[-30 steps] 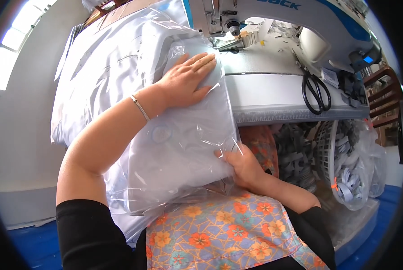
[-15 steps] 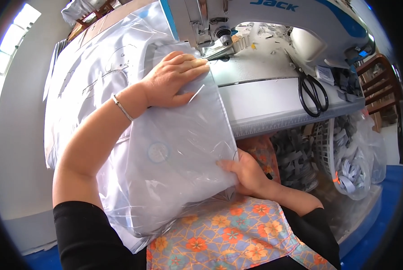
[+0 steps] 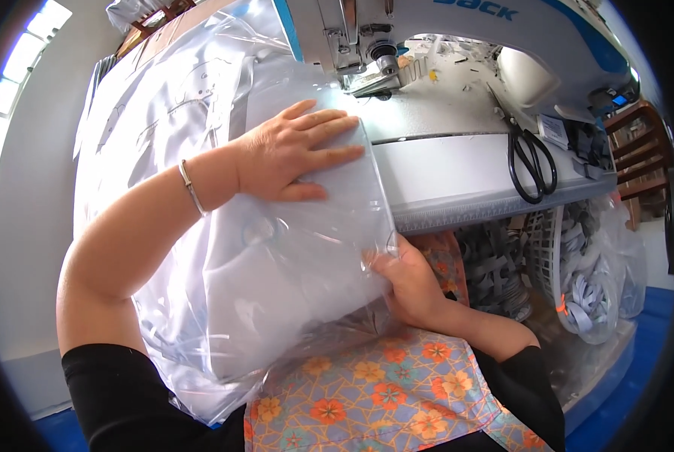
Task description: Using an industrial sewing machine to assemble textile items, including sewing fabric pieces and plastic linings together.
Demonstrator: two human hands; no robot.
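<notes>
Nearest, a flowered apron (image 3: 382,399) is seen across the lap. Just above it, the lower right corner of a clear plastic bag (image 3: 299,271) holding white folded cloth is pinched by the right hand (image 3: 408,282), its grip clamped on the edge, probably so the slippery packet is kept from sliding down. The bag is laid partly on the lap and partly on the counter (image 3: 457,169), with its long axis running up and away toward the sewing machine (image 3: 397,38). Its upper end is pressed flat by the left hand (image 3: 295,151), fingers spread apart and laid down, not closed round anything, apparently to smooth it. Farther off, black scissors (image 3: 531,158) are left on the counter.
</notes>
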